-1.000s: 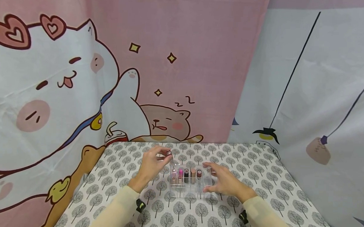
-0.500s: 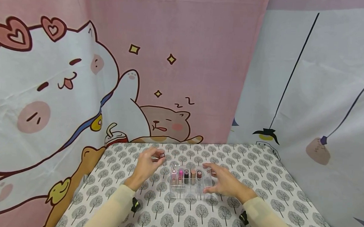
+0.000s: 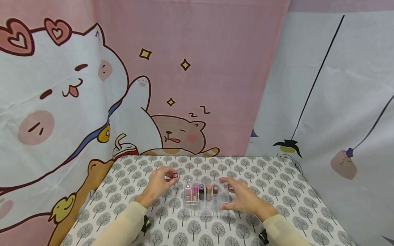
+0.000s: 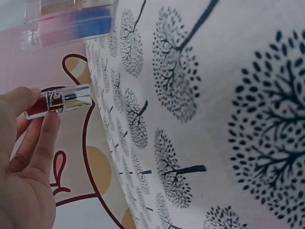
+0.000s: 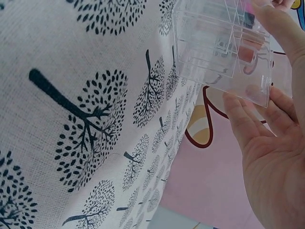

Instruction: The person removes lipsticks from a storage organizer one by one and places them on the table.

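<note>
My left hand pinches a small lipstick tube between thumb and fingers, left of the clear organizer. The tube is dark red at the held end and see-through at the other, as the left wrist view shows. My right hand holds the organizer's right end, thumb toward the front and fingers at the back. Several lipsticks stand in the organizer's rear slots, among them a bright pink one, a black one, a tan one and a brown-red one. Its right rear slot shows see-through walls.
A white cloth with grey tree prints covers the table. Behind it hangs a pink curtain with cartoon animals, and a pale curtain runs along the right side.
My left hand has shifted left, away from the organizer's back left corner, then come down and slightly nearer, the tube still in it. The right hand and organizer have stayed put.
</note>
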